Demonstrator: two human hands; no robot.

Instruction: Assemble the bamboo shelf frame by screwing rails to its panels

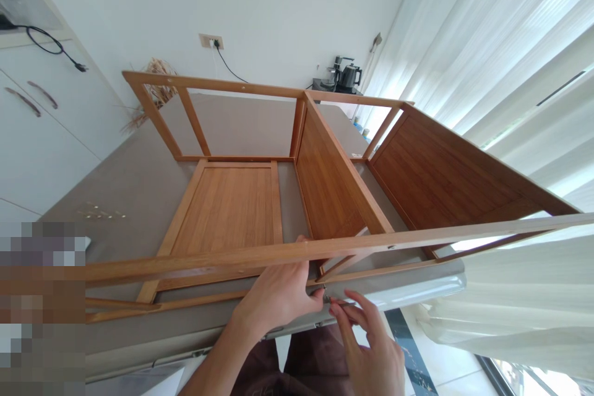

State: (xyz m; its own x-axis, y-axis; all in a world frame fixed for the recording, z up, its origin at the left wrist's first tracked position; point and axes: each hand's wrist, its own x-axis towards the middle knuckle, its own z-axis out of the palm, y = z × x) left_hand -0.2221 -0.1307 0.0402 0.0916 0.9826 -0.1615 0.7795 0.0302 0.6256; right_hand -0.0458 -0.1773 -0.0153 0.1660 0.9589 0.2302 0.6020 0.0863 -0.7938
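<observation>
A wooden frame (346,173) with slatted-look panels lies on a table covered in grey-beige. My left hand (278,294) reaches in at its near side, fingers partly hidden behind the upper front rail (260,255) and wrapped about the wood. The left thumb points at a small dark metal piece by the lower front rail (371,275), near the foot of the middle panel (329,179). Just right of that thumb, my right hand (371,337) pinches a thin metal tool (346,304); its exact kind is too small to make out.
Small metal fittings (99,213) lie scattered on the table (134,179) at left. A flat wooden panel (232,198) rests within the frame's left bay. A black kettle (350,76) stands at the back, white curtains (501,74) hang right, and white cabinets (46,136) stand left.
</observation>
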